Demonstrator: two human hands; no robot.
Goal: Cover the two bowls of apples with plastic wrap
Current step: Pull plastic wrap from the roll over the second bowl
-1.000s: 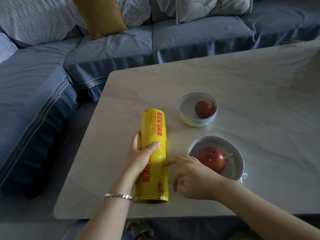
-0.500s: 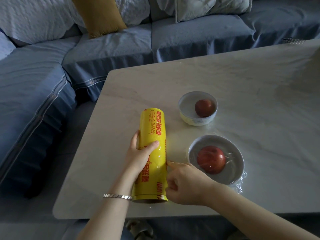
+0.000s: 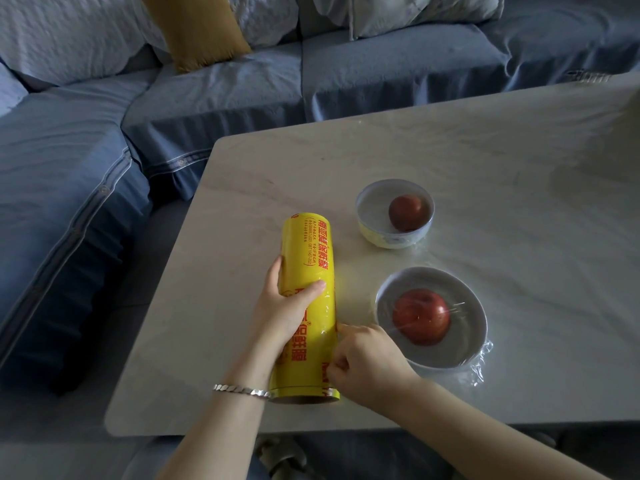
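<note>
**Both hands on the yellow roll, bowls lying to its right**

I take the plastic wrap roll (image 3: 308, 289) as my reference. It is a fat yellow cylinder printed with red characters, lying on its side on the pale marble-look table (image 3: 485, 150), long axis running away from me, with its open end toward the table's near edge. A glossy sheen runs along its upper face.

My left hand (image 3: 287, 306) grips the roll at its middle: the thumb lies across the top and the fingers curl round the left flank. A silver bracelet (image 3: 239, 390) sits on that wrist, level with the roll's near end.

My right hand (image 3: 367, 362) is pressed against the roll's right flank near its near end. Its fingers are curled in, with the index tip touching the yellow surface. Whether it pinches a film edge I cannot tell.

Just right of the roll's middle stands the wide grey bowl (image 3: 467, 296) with a red apple (image 3: 420, 317). Film is stretched across its top, showing bright streaks over the fruit, and loose film (image 3: 481, 368) bunches at its far-right base. Right of the roll's far end sits the smaller bowl (image 3: 381, 237), pale with a faint pattern, holding a darker apple (image 3: 406, 213) under a filmy sheen.

Beyond and left of the roll lies a blue sofa (image 3: 69, 168) with a mustard cushion (image 3: 197, 29).
</note>
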